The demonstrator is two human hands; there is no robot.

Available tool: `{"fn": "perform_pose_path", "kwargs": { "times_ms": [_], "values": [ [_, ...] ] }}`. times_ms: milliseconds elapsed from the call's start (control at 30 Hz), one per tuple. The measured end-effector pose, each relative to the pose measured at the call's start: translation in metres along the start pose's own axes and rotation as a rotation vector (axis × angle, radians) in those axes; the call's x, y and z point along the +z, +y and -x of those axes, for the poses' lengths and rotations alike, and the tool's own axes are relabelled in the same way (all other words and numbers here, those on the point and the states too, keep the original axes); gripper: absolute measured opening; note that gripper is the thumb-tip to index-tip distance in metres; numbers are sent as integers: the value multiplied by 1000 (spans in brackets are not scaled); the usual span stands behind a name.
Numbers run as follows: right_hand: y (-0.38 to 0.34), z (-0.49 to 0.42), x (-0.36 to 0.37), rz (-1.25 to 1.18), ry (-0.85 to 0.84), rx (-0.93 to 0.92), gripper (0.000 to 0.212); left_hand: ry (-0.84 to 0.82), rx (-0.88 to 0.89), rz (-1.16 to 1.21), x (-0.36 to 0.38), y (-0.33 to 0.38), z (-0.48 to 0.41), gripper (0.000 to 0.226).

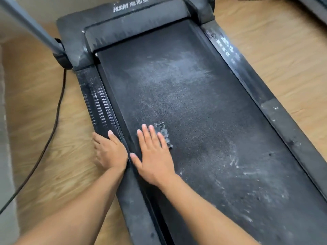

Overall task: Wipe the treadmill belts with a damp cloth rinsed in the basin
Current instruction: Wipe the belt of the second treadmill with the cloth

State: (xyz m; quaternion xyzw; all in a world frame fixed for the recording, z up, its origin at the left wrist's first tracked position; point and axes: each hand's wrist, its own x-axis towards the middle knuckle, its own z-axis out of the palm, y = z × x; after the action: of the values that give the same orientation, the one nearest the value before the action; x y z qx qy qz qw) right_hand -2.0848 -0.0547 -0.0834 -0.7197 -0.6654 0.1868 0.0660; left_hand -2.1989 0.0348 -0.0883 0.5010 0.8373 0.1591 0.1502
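Observation:
A black treadmill belt [185, 96] runs from upper left to lower right, dusty with pale smears in the middle and at the lower right. A small grey cloth [163, 130] lies on the belt near its left edge. My right hand [154, 156] presses flat on the cloth, fingers spread, covering most of it. My left hand [109, 151] rests on the treadmill's left side rail [96, 101], thumb on top and fingers over the outer edge. The basin is not in view.
The motor cover [123, 23] with white lettering sits at the belt's far end. A grey upright post [35, 27] rises at the upper left. A black cable [53, 126] trails over the wooden floor [283, 50] on the left. Another machine's edge [316, 7] shows at top right.

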Motion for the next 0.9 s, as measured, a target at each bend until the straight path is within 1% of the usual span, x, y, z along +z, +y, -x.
{"fn": "perform_pose_path", "kwargs": {
  "times_ms": [67, 167, 200, 267, 333, 467, 533, 567, 633, 667, 700, 767, 800, 833, 900],
  "values": [
    [-8, 22, 11, 26, -33, -137, 75, 2, 12, -3, 1, -1, 0, 61],
    [19, 55, 10, 103, -88, -349, 71, 6, -5, -13, 1, -1, 1, 60],
    [32, 61, 6, 127, -108, -397, 70, 5, -5, -8, 0, -1, 1, 61],
    [63, 60, -6, 159, -120, -399, 69, -2, -7, -2, -1, 2, 3, 61],
    [98, 48, -25, 151, -82, -270, 70, -5, -21, -8, -3, 3, 2, 61],
    [208, 25, -72, 125, -20, 181, 77, -9, -26, -24, -3, 6, 3, 61],
    [264, 30, -95, 102, -8, 366, 79, -8, -37, -34, -2, 6, 3, 61],
    [284, 37, -103, 89, -4, 405, 79, -5, -38, -39, -2, 5, 3, 61],
    [303, 48, -105, 56, 26, 415, 77, -2, -22, -50, -1, 4, 3, 61],
    [299, 51, -100, 47, 60, 437, 77, 6, -19, -54, -1, 2, 3, 61],
    [287, 50, -93, 28, 103, 495, 79, 11, -24, -57, -1, 2, 2, 61],
    [243, 44, -80, -34, 162, 633, 91, 1, -38, -38, -2, 1, 2, 61],
    [215, 39, -74, -56, 158, 625, 94, -12, -37, -16, -2, 1, 1, 61],
    [182, 36, -64, -62, 121, 526, 93, -19, -28, 7, -2, -1, -1, 61],
    [111, 38, -36, -28, 4, 160, 86, -92, 23, 57, -5, -9, -3, 63]
  ]
}}
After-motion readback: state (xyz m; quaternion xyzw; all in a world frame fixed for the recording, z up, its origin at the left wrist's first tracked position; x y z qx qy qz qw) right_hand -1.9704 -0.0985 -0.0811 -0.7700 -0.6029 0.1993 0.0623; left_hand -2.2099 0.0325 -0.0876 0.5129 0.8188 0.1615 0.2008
